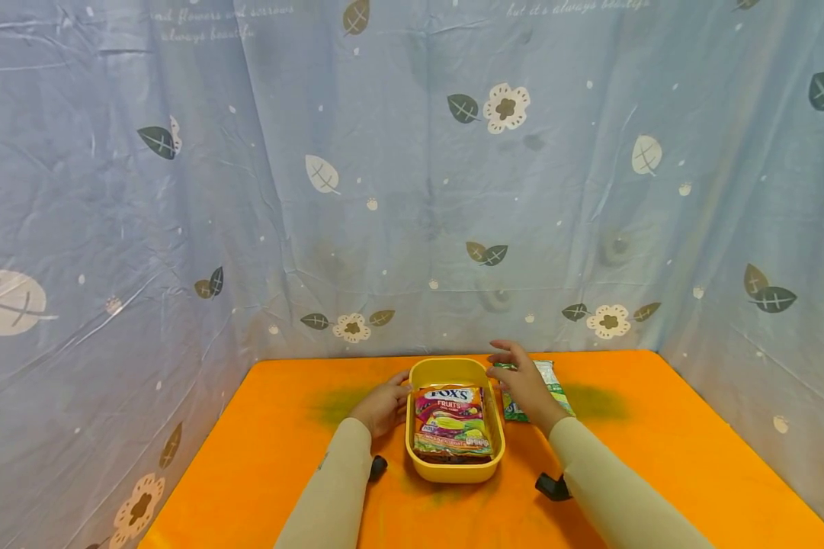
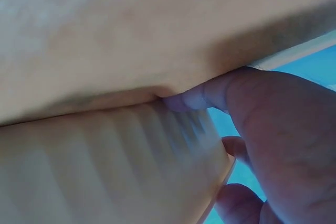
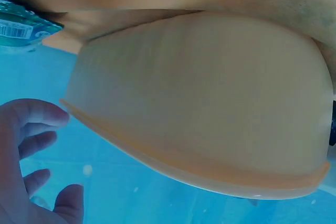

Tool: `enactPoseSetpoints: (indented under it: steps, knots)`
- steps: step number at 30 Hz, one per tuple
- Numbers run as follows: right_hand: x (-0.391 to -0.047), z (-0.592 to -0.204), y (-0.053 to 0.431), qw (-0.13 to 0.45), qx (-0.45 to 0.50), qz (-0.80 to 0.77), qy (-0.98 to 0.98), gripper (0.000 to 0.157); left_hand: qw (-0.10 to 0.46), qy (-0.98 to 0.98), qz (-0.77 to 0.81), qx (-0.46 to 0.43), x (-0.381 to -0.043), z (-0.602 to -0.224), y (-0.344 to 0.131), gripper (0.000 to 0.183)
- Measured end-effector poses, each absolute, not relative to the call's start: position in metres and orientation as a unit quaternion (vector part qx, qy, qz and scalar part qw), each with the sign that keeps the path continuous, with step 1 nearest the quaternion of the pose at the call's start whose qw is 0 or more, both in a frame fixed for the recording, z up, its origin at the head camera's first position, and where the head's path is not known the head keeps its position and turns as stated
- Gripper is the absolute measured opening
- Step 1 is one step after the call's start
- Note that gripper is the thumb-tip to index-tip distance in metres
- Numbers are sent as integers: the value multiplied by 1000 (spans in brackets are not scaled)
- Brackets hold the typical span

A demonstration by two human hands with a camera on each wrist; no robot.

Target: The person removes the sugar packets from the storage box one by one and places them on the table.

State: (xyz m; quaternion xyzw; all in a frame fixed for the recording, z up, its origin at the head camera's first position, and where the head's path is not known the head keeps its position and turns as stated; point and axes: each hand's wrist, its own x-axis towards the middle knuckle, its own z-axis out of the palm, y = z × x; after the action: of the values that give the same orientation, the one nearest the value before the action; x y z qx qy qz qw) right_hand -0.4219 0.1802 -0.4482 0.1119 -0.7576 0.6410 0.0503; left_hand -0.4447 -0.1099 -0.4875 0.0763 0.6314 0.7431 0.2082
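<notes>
A yellow plastic bin (image 1: 455, 473) stands on the table with a FOX'S fruit candy packet (image 1: 451, 423) lying in it; more wrapping shows beneath that packet. My left hand (image 1: 384, 406) is at the bin's left side. In the left wrist view its fingers (image 2: 210, 94) touch the ribbed outer wall (image 2: 100, 166) low down by the table. Over on the right side, my right hand (image 1: 524, 385) has loosely bent, spread fingers close to the rim, holding nothing. The right wrist view shows these fingertips (image 3: 52, 114) by the rim's far corner; contact is unclear.
A green and white packet (image 1: 556, 389) lies on the orange tabletop (image 1: 302, 435) right of the bin, partly behind my right hand. Black pieces (image 1: 553, 486) show by both wrists. A blue patterned curtain (image 1: 412, 191) encloses the back and sides.
</notes>
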Motion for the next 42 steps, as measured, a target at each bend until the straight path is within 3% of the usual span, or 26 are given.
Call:
enactPoseSetpoints:
  steps: [34, 42]
  knots:
    - [-393, -428, 165, -47, 118, 683, -719, 47, 210, 633, 740, 87, -441, -486, -109, 49]
    - [-380, -421, 144, -75, 75, 665, -739, 60, 213, 630, 743, 74, -443, -488, -108, 54]
